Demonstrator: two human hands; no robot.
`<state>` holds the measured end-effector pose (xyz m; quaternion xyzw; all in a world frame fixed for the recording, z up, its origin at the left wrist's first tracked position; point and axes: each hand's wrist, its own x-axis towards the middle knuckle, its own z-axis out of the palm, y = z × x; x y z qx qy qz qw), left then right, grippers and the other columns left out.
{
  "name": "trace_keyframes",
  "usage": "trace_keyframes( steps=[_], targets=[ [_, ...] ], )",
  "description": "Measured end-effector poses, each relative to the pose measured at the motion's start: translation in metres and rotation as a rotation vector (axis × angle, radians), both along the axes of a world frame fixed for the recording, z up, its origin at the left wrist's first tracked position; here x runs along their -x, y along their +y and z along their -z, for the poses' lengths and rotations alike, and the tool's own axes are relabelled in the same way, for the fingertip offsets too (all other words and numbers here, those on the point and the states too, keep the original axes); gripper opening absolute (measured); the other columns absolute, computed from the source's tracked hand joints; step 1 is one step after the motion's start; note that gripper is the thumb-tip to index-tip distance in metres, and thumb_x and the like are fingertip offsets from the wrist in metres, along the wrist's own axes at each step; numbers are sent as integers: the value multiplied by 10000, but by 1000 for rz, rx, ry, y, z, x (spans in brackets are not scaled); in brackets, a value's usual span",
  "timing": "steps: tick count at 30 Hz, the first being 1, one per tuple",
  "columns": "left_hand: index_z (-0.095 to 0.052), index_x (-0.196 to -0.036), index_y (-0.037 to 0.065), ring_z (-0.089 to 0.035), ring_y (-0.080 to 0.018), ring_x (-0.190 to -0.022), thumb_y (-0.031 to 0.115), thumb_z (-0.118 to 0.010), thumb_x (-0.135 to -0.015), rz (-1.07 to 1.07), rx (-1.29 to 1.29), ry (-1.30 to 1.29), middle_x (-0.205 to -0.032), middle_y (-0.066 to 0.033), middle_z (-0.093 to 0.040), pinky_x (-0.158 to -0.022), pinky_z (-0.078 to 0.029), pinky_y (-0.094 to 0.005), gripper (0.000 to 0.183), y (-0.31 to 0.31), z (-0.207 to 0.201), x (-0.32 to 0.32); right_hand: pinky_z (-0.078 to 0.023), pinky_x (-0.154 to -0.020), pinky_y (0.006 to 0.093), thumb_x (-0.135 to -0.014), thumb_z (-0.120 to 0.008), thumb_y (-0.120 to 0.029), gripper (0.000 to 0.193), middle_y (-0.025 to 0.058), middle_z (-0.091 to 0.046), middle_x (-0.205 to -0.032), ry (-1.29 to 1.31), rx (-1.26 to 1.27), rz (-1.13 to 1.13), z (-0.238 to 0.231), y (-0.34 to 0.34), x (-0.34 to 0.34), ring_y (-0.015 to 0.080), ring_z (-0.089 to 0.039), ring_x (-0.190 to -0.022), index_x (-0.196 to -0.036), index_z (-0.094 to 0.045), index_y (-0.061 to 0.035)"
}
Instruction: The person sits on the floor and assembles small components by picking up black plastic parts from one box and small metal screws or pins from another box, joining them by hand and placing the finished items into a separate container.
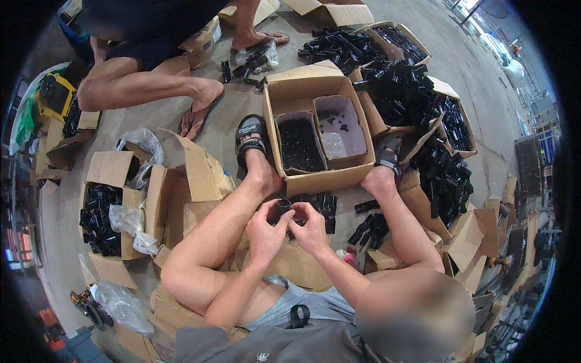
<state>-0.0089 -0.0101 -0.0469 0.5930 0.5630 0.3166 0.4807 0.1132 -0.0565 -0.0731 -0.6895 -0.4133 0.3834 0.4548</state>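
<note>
My left hand (266,233) is closed round a short black plastic tube (283,206), its round open end turned upward. Close against it, my right hand (310,230) has its thumb and fingers pinched together at the tube's side; whatever they hold is too small or hidden to name. Both hands are between my knees, above more black plastic tubes (327,209) on the floor. Just beyond stands a cardboard box (327,184) with two smaller trays in it. The left tray (301,115) holds many tiny black pieces, the right tray (356,148) a few and a clear bag.
Heaped black tubes (396,91) spill over open boxes at the right. Another box of black parts (101,221) stands at the left beside clear plastic bags (130,221). Far left, another person's leg (145,89) reaches in. Flattened cardboard (302,260) lies under me.
</note>
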Motion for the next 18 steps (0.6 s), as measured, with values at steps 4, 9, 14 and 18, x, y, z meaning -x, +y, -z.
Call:
trace_keyframes(
  steps=[4, 9, 14, 18],
  targets=[
    [-653, -1223, -33, -653, -109, -780, 151, -643, -950, 112, 250, -221, -964, -82, -728, -686, -526, -262, 330, 8, 21, 16, -535, -776, 281, -883, -732, -110, 257, 50, -687, -963, 359, 53, -17, 19, -9, -16, 103, -645, -854, -1082, -632, 19],
    [-686, -1167, 0, -557, -52, -790, 250, -605, -1006, 208, 685, -448, -922, 25, -671, -720, -458, -231, 309, 9, 45, 14, -509, -770, 262, -892, -734, -122, 233, 24, -677, -957, 562, 139, -29, 24, -8, -32, 92, -624, -836, -1067, -651, 7],
    [-675, -1117, 49, -625, -102, -871, 319, -541, -1032, 5, 767, -640, -988, 0, -693, -794, -504, -280, 314, -3, 60, 5, -527, -683, 280, -817, -803, -183, 236, 79, -695, -928, -118, 74, -170, -6, 16, -50, 125, -653, -760, -943, -720, -2],
    [-643, -1153, 41, -661, -147, -926, 321, -497, -1046, -70, 907, -749, -1058, -46, -700, -833, -539, -324, 333, 2, 48, 4, -521, -715, 324, -898, -691, -170, 177, 98, -716, -795, -326, -55, 82, -16, 100, -119, 195, -670, -742, -933, -706, 2]
  ],
)
